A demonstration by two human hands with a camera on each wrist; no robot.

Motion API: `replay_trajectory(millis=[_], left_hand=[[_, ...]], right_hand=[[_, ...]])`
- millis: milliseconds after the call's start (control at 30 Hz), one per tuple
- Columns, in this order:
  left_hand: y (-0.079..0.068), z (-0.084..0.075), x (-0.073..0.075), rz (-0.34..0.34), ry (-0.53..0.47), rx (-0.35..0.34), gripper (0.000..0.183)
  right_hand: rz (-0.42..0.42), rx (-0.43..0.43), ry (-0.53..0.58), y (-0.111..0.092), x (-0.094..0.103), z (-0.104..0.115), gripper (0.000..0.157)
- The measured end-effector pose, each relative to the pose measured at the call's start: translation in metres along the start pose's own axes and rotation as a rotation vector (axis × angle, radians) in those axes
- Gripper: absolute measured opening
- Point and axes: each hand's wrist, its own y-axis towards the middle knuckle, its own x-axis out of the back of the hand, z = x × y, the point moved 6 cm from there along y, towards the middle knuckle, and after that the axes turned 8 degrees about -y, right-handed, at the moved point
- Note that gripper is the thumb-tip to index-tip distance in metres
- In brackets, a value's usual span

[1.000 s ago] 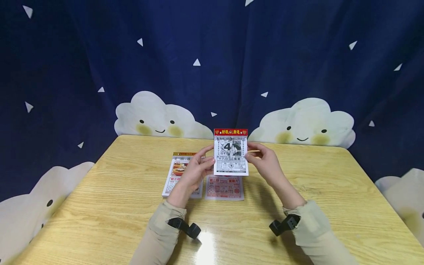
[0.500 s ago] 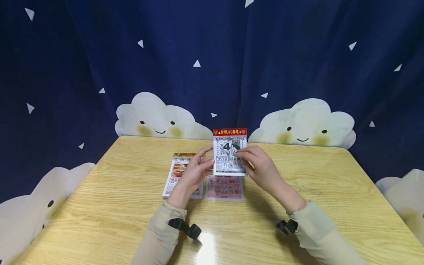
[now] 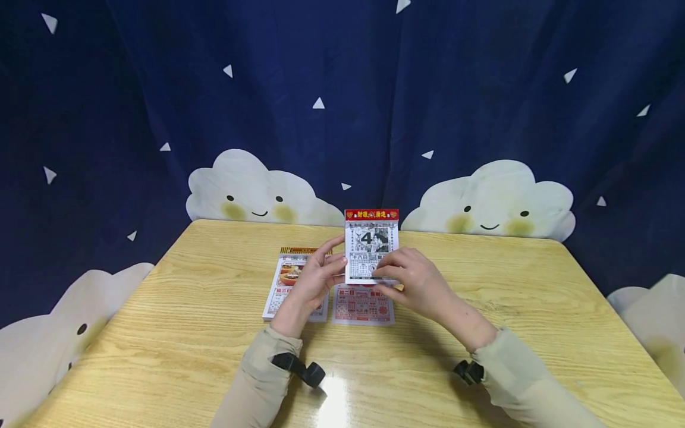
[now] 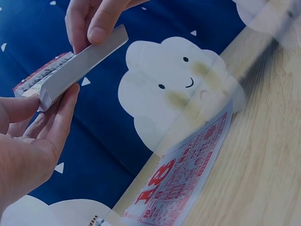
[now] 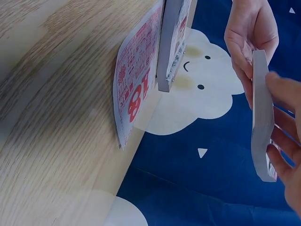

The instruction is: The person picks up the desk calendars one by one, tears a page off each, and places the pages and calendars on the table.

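Upright above the table is a tear-off calendar (image 3: 358,261) with a red header and a large black 4. My left hand (image 3: 310,282) grips its left side, thumb in front and fingers behind, as the left wrist view also shows. At the lower right corner, my right hand (image 3: 423,285) has its fingers over the front page and its thumb at the bottom edge. Seen edge-on in the right wrist view, the calendar (image 5: 261,117) is a thick pad of pages. Below it lies a loose red-printed calendar sheet (image 3: 363,309), its upper part hidden in the head view.
A second tear-off calendar (image 3: 272,302) with a food picture lies left of the sheet, partly behind my left hand. The wooden table (image 3: 160,333) ends at a dark blue curtain (image 3: 342,71) printed with clouds. Each wrist carries a black camera.
My right hand has left the calendar's right edge, crossed the middle of the page, then moved down to the lower right corner. The left hand keeps its grip, almost still.
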Motion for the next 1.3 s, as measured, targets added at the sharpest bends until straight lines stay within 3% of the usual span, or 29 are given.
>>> replay_trajectory(millis=[300, 533, 1300], left_hand=[[0.000, 0.001, 0.000, -0.018, -0.003, 0.008, 0.052], [0.000, 0.002, 0.001, -0.021, -0.007, 0.018, 0.052], [0.002, 0.002, 0.004, -0.013, -0.053, 0.011, 0.051]], right_hand=[[0.024, 0.013, -0.028, 0.002, -0.003, 0.005, 0.011], [-0.010, -0.054, -0.054, 0.002, -0.005, 0.005, 0.007], [-0.103, -0.149, 0.046, 0.007, 0.007, 0.000, 0.013]])
